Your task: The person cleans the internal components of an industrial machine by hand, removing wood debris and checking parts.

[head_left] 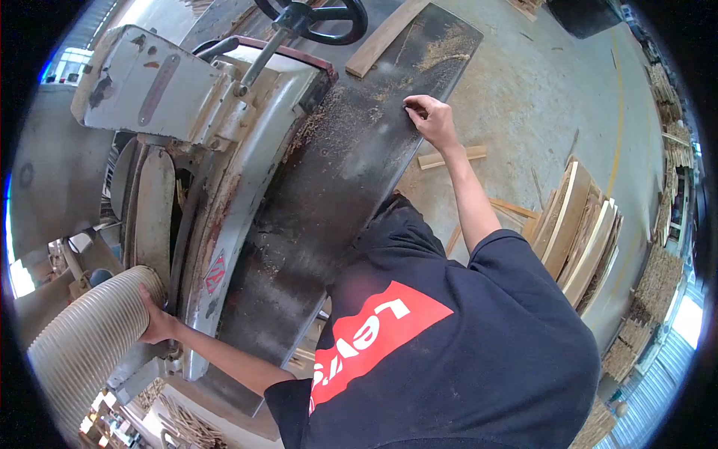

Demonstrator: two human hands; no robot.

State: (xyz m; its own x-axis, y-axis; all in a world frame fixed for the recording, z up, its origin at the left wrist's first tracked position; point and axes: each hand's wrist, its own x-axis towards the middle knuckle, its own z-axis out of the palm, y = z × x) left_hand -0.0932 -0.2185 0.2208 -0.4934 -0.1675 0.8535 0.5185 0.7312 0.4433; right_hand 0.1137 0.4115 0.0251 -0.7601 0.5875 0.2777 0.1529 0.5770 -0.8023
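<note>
At the left, my left hand rests against the end of a ribbed, translucent hose, where it meets the machine. One finger lies along the ribs; the other fingers are partly hidden, and the hand looks closed on the hose. My right hand is over the dark, dusty machine table, near its right edge. Its fingers are curled into a pinch, and whatever may be between them is too small to make out. The large grey machine, with chipped paint and a red diamond badge, stands between my two arms.
A black handwheel tops the machine. A wooden board lies on the far part of the table, among sawdust. Stacked planks stand at the right, and a short wood piece lies on the floor beside the table.
</note>
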